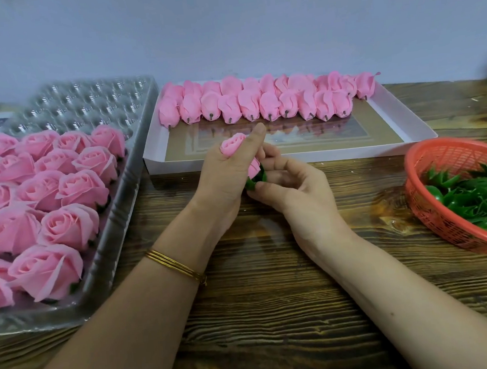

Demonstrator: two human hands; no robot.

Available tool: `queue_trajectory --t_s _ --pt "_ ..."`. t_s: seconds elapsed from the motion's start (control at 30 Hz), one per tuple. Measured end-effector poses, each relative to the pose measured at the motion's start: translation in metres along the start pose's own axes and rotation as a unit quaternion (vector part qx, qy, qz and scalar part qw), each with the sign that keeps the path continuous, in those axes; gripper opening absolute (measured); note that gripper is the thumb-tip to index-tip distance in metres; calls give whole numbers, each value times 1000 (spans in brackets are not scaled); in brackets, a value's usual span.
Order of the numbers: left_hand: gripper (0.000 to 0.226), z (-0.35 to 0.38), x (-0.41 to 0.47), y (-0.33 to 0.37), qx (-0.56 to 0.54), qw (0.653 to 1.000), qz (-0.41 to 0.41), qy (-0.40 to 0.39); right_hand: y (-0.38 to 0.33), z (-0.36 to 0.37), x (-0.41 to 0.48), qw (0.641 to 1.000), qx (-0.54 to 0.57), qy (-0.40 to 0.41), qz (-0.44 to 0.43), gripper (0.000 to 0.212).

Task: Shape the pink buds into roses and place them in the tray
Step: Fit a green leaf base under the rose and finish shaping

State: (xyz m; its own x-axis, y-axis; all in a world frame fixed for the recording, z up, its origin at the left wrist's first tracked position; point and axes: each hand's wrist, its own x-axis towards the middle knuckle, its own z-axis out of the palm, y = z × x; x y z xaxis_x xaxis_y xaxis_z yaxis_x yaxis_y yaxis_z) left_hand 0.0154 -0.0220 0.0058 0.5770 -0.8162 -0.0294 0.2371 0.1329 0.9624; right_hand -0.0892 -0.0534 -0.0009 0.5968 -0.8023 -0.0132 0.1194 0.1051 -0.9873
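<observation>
Bud: we hold one pink bud (234, 144) above the table's (278, 314) middle, just in front of the box's near edge; its tip pokes out above our left fist, its lower part shows between the two hands.
Left hand: our left hand (226, 171) is wrapped tightly round the bud, thumb up along its side; gold bangles (176, 266) sit on that wrist.
Right hand: our right hand (290, 188) pinches a green calyx (255, 180) at the bud's base, thumb and fingers closed narrowly on it.
Tray: the clear tray (115, 226) lies at the table's left edge; finished roses (70, 224) fill its near cells, the far cells hold nothing.
Box: the white box (408, 122) lies at the far edge, centre; a row of buds (258, 102) lies along its far wall, stubs pointing toward us.
Basket: the red basket (431, 166) sits at the right edge, holding green calyxes (481, 200).
</observation>
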Motion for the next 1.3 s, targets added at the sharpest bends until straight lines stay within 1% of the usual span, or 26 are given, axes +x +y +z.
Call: queue_trajectory --t_s 0.17,0.3,0.5,0.77,0.97,1.3 --pt "42 1 -1 0 3 1000 1 1 2 -1 0 1000 -14 4 -9 44" --pt "44 1 -1 0 1 1000 3 -4 5 -2 2 1000 10 6 0 40" --pt "50 2 -2 1 9 1000 1 -17 5 -3 3 999 37 13 11 40" --pt "45 1 -4 1 19 1000 -4 -21 6 -4 4 996 75 20 42 39" --pt "47 -1 -4 3 16 999 -6 -29 2 -3 5 981 181 -2 75 27" --pt "40 -2 -2 0 1 999 -3 -50 2 -5 5 976 201 -6 89 23"
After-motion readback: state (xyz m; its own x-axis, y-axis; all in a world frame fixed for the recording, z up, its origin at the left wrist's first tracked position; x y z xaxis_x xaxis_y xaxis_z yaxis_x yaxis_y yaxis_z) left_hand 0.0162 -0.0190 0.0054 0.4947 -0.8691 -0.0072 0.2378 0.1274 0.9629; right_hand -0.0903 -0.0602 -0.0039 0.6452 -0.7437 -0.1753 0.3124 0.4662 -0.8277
